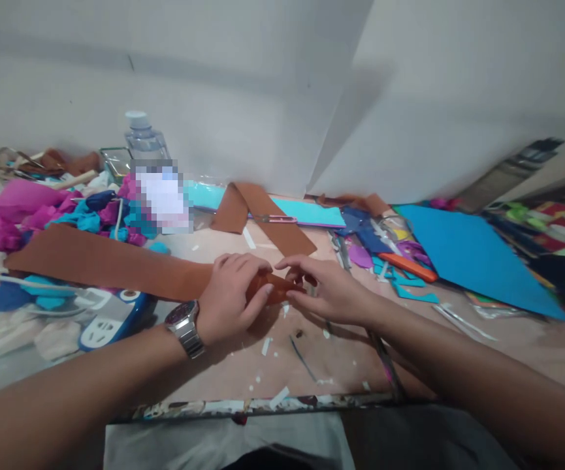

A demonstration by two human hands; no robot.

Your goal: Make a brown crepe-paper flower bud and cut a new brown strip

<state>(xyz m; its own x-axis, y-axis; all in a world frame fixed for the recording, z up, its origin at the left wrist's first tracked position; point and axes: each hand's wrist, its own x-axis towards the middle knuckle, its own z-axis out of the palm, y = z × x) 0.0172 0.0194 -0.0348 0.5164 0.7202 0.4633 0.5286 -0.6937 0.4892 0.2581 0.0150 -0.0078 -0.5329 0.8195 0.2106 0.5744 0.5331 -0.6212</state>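
A long brown strip [130, 261], crepe paper or felt by its look, runs from the pile at the left to the middle of the table. My left hand [236, 290], with a metal watch on its wrist, is closed over the strip near its right end. At that end, my right hand [328, 287] pinches the tapered tip between thumb and fingers. Behind my hands lies another folded brown strip [267, 219], with small thread snips [275, 219] on top of it. The strip's underside is hidden.
Crumpled pink and blue pieces [74, 209] heap up at the left, with a power strip [113, 320] and a water bottle [147, 140]. Toward the right lie a blue sheet [478, 254] and an orange cutter [407, 266]. White scraps dot the wooden board [223, 372]; a pale wall stands behind.
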